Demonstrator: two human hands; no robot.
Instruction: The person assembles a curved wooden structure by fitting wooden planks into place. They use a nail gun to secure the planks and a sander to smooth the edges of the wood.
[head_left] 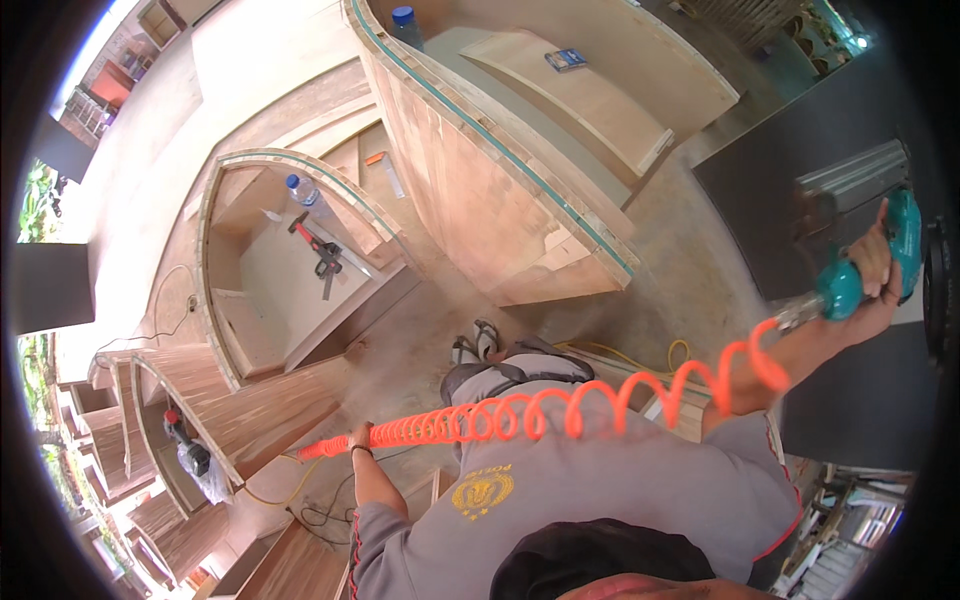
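Orange hose [480, 422] crossing torso [620, 480]; wooden cabinets [470, 185] ahead.

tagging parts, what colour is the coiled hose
The coiled hose is bright orange; it shows best in the head view.

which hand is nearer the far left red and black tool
Left. The left hand, at the orange hose, is right of the red-black tool; the right hand, gripping a teal tool, is much farther right.

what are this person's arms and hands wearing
The left hand and right hand wear no gloves. Both arms have short grey sleeves with red edging, and a thin dark band circles the left wrist.
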